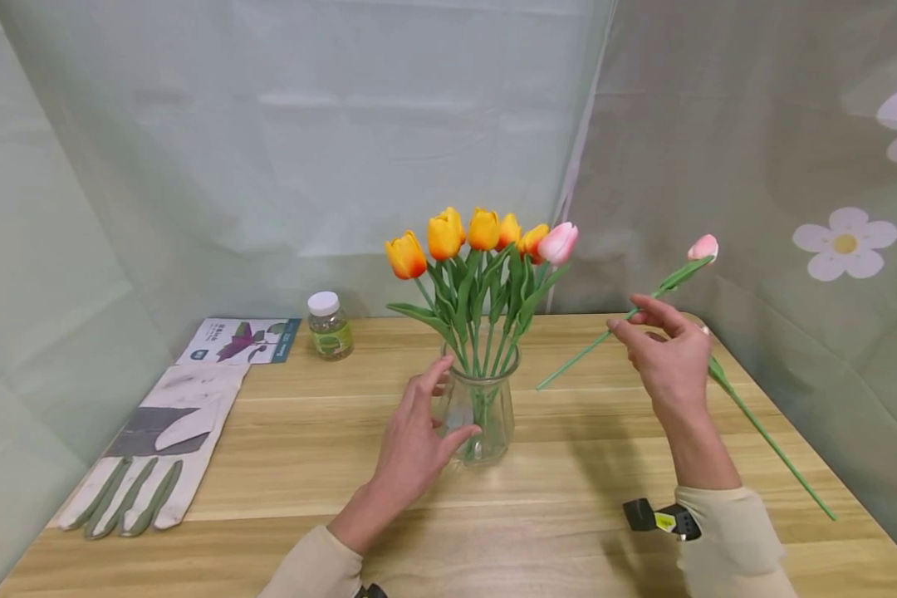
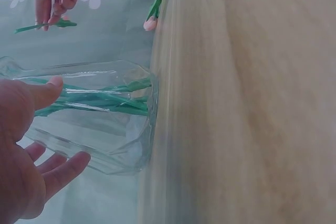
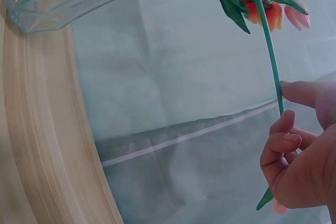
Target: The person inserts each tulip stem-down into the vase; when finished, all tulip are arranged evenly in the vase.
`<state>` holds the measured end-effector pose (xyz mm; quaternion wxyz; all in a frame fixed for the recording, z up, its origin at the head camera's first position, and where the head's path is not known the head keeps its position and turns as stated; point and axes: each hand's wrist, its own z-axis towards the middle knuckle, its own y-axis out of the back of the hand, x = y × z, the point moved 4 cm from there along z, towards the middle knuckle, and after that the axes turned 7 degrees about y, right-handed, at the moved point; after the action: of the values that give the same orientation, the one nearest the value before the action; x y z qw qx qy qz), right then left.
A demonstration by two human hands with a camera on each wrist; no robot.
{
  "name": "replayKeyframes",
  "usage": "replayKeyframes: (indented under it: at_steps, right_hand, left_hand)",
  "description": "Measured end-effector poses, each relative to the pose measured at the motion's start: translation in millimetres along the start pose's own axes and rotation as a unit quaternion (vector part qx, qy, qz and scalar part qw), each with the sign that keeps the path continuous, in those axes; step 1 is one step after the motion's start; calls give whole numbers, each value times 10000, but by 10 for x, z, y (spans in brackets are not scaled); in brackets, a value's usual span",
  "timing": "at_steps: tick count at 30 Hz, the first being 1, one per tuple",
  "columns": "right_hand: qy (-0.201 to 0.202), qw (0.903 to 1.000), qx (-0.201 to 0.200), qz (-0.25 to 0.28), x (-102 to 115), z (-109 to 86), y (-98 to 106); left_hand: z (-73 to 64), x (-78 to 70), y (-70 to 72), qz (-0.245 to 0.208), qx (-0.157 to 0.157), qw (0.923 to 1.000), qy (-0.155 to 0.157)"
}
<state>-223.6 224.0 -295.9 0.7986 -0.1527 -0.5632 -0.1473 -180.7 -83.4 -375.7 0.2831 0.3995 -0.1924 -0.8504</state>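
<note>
A clear glass vase [image 1: 499,419] stands upright on the table, holding several orange-yellow tulips [image 1: 444,235] and one pink tulip [image 1: 558,243]. My left hand [image 1: 419,432] holds the vase's left side, thumb across the front and fingers curved around it; the left wrist view shows green stems [image 2: 105,98] through the glass. To the right of the vase and above the table, my right hand [image 1: 669,349] pinches the green stem of another pink tulip [image 1: 703,248]. Its bare lower end slants down toward the vase, apart from it.
Another tulip stem [image 1: 781,457] lies on the table's right side, its bloom mostly hidden behind my right hand. At the left are a pair of gloves [image 1: 172,415], a printed card [image 1: 232,340] and a white-capped jar [image 1: 330,328]. Fabric walls [image 1: 344,124] enclose the table.
</note>
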Motion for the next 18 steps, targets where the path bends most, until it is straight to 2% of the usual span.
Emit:
replayKeyframes:
  at_steps: [11, 18]
  right_hand:
    - [-96, 9997, -163, 163, 58, -22, -67]
    - [-2, 9985, -323, 451, 84, -63, -134]
  left_hand:
    - [-1, -4, 4, 24, -21, 10000, 21]
    - [1, -6, 2, -31, 7, 10000, 40]
